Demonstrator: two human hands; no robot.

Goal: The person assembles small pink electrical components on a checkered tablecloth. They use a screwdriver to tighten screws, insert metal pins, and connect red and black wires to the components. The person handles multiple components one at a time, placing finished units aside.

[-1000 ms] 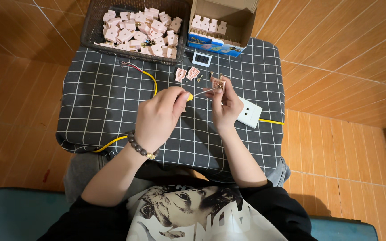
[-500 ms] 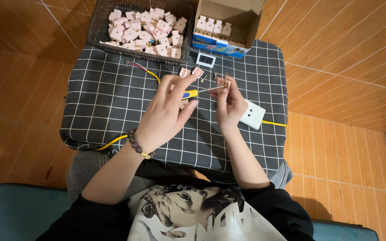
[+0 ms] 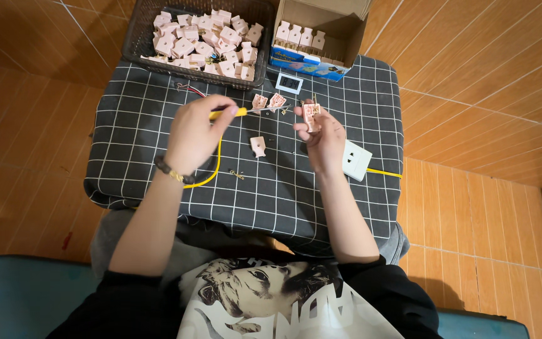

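On the checked cloth (image 3: 133,163), a dark basket (image 3: 138,37) of pink parts stood beside a cardboard box (image 3: 340,19). The left hand (image 3: 196,135) curled around a yellow-handled screwdriver (image 3: 236,113). The right hand (image 3: 324,135) pinched a small pink plug part (image 3: 310,114) between fingertips, above a white socket (image 3: 357,160).
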